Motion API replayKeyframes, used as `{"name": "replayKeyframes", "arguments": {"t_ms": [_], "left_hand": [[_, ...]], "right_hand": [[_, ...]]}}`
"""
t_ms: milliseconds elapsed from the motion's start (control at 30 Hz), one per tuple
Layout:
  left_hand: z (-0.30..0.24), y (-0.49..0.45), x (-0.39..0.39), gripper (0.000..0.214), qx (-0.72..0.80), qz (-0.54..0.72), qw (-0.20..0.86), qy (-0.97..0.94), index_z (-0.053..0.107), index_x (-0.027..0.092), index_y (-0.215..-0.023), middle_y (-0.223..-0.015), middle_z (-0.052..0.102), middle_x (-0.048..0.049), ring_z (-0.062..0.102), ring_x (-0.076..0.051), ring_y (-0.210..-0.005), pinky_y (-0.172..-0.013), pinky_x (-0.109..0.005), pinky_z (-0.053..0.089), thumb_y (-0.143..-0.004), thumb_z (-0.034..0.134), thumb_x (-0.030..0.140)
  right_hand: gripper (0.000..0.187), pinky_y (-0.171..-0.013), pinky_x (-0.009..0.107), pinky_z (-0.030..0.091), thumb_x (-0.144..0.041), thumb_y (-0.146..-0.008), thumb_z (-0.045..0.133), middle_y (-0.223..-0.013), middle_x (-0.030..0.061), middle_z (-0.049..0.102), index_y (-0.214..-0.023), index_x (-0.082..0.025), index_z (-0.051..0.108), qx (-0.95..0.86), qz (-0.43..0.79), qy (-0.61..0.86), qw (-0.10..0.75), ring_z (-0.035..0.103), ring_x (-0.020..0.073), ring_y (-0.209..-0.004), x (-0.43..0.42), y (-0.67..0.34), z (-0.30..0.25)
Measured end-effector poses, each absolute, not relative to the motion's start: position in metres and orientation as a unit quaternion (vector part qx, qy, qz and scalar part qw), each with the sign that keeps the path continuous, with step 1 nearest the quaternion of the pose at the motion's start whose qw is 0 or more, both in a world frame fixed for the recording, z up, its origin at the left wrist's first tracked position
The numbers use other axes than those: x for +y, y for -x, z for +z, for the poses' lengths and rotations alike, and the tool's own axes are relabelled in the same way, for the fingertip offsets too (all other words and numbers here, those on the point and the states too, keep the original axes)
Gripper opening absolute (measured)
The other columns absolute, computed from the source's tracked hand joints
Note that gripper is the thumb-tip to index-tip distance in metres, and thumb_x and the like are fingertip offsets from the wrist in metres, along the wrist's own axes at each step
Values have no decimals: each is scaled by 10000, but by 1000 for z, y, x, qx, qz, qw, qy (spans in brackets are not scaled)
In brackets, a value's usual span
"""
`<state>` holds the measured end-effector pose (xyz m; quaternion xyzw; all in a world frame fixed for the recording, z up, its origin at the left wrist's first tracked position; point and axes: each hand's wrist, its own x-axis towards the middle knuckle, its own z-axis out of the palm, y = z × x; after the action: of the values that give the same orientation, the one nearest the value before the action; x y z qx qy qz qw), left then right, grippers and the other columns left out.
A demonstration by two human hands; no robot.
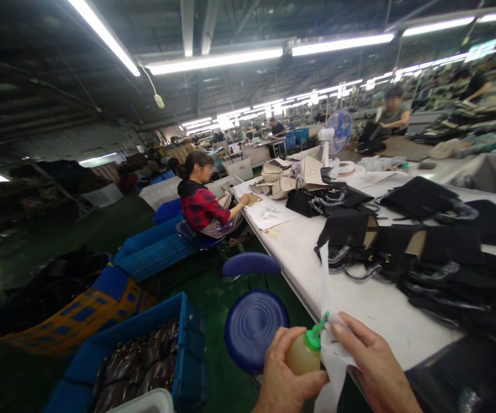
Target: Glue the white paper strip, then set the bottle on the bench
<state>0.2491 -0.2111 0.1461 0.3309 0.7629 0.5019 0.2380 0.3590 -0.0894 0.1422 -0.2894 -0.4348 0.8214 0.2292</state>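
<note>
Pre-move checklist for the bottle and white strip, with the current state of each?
1. Bottle gripped by left hand: ok.
2. White strip held by right hand: ok, the thumb pins it.
3. Green nozzle tip at the strip: ok, it looks to be touching.
4. Nozzle open: cannot tell.
5. Black bags apart from the nozzle: ok, they lie farther along the table.
</note>
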Motion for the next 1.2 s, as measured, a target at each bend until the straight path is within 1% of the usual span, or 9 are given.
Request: {"name": "replayKeyframes", "arguments": {"t_ms": [67,167,233,300,400,567,767,900,1200], "left_hand": [[145,-240,-210,527,761,497,229,-348,666,204,-1045,-969,604,-25,599,-203,-923,-845,-285,484,-540,813,241],[139,-220,-212,514,752,500,220,-370,648,213,-1091,-984,594,-31,605,-201,-923,-845,-307,495,-598,782,262],[136,-204,-214,509,749,491,210,-392,639,220,-1113,-979,583,-35,605,-203,-922,-843,-324,507,-622,764,258],[133,-187,-218,520,750,472,197,-419,630,221,-1134,-978,571,-42,607,-205,-917,-843,-338,521,-633,763,257],[131,-165,-221,549,747,447,157,-467,619,211,-1159,-980,561,-57,610,-207,-902,-826,-352,545,-640,780,283],[129,-142,-222,586,729,429,24,-534,609,199,-1169,-947,559,-72,609,-215,-849,-737,-367,575,-640,809,354],[133,-130,-222,547,722,391,-87,-565,578,213,-1205,-949,556,-74,598,-196,-840,-710,-339,570,-727,763,402],[136,-127,-219,511,709,383,-150,-573,585,199,-1201,-950,556,-81,591,-197,-845,-697,-323,560,-757,741,400],[134,-131,-213,449,702,357,-170,-592,596,208,-1225,-945,567,-83,564,-198,-857,-716,-317,529,-797,713,276]], "right_hand": [[395,-589,231,468,-516,-741,754,-763,25,641,-1004,-223,727,-397,844,264,246,568,183,-720,-91,-357,143],[399,-739,325,517,-554,-810,654,-932,98,685,-962,-200,759,-342,879,216,254,595,240,-846,-91,-348,144],[410,-715,350,521,-537,-837,612,-952,122,687,-971,-180,761,-324,891,192,254,596,241,-806,-91,-337,142],[341,-669,312,510,-459,-833,648,-882,104,686,-989,-174,752,-326,888,188,264,575,194,-714,-92,-323,138],[277,-609,231,489,-381,-746,778,-718,40,657,-944,-192,741,-348,864,248,265,552,136,-626,-98,-304,135],[327,-569,164,495,-363,-619,878,-811,25,710,-875,-217,736,-350,798,350,345,612,121,-625,-114,-286,144],[324,-581,227,554,-354,-565,892,-849,56,727,-812,-205,746,-358,778,371,359,656,200,-676,-121,-282,137],[355,-568,240,566,-359,-537,890,-807,57,725,-823,-201,753,-373,721,411,415,662,218,-656,-125,-277,138],[358,-592,217,567,-378,-564,851,-813,56,727,-844,-179,752,-427,602,486,469,655,209,-683,-130,-279,132]]}}
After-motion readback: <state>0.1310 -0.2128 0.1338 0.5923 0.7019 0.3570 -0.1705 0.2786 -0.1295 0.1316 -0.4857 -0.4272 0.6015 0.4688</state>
